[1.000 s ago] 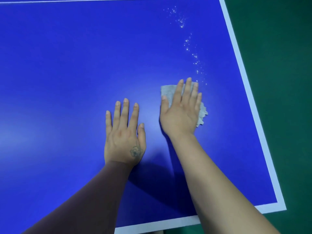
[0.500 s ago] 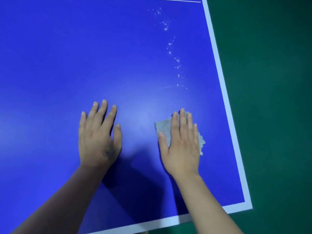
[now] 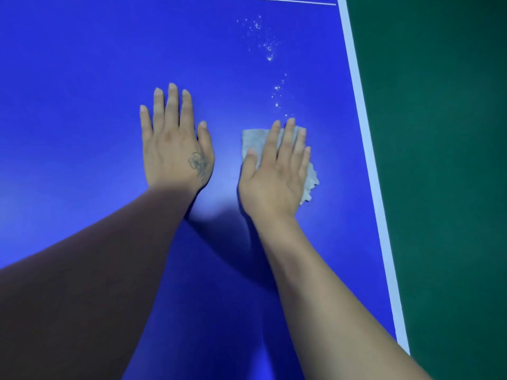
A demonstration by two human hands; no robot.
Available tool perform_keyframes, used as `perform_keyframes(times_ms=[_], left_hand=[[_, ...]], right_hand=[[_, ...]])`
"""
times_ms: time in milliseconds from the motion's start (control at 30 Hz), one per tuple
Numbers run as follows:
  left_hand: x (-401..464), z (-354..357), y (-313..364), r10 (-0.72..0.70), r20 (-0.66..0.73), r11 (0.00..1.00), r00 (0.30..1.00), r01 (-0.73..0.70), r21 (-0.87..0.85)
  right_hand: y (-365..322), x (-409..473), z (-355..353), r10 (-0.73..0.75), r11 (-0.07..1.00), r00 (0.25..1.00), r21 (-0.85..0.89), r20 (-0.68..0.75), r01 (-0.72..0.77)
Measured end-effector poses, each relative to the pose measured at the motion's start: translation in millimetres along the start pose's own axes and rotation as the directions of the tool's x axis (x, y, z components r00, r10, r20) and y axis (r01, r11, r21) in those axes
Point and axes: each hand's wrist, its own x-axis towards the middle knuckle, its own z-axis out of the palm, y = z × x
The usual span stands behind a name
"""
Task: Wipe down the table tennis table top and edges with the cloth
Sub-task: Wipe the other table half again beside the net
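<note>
On the blue table (image 3: 82, 78), cloth (image 3: 253, 139) under flat right hand (image 3: 274, 174).

Lighting is bright and even. A soft glare patch lies on the blue table top (image 3: 82, 78) at frame centre. The left forearm (image 3: 90, 283) sits in deep shadow at lower left. Focus is slightly soft overall; the white edge line (image 3: 367, 138) bows slightly.

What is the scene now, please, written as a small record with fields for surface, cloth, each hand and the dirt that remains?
surface: blue table top with a white edge line
cloth: grey cloth, flat on the table under the right hand
right hand: right hand presses the cloth with straight fingers
left hand: left hand rests flat on the bare table, beside the cloth
dirt: white specks beyond the cloth
</note>
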Motion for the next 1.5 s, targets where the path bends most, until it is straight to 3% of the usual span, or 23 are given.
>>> perform_keyframes(times_ms=[233,467,733,833,967,1233,1500], left_hand=[[3.8,-2.7,0.8,-0.025,0.028,1.0,0.999,0.025,0.01],[4.5,0.5,-0.3,-0.023,-0.033,1.0,0.999,0.023,0.0],[7.6,-0.7,1.4,-0.045,0.009,0.999,0.999,0.045,0.018],[9.5,-1.6,2.6,-0.057,0.032,0.998,0.998,0.056,0.032],[8.7,-3.0,2.9,-0.055,0.062,0.998,0.997,0.053,0.039],[6.6,-3.6,1.2,-0.045,0.074,0.999,0.996,0.046,-0.012],[6.8,-2.6,0.3,-0.038,0.046,0.998,0.998,0.04,-0.052]], right_hand=[[34.4,-69.5,-16.8,-0.213,0.977,0.97,0.01,0.119,0.213],[87.0,-40.0,-26.5,-0.007,0.999,0.994,-0.038,0.108,0.011],[36.4,84.6,-7.6,0.159,0.987,0.987,-0.007,0.037,-0.159],[-7.6,110.0,0.5,0.081,0.997,0.994,0.014,0.067,-0.082],[-46.2,85.9,8.6,-0.147,0.989,0.989,0.001,0.029,0.147],[10.8,-14.4,-11.1,-0.333,0.943,0.934,0.059,0.128,0.328],[26.5,96.5,-3.7,-0.046,0.999,0.998,-0.023,0.047,0.047]])
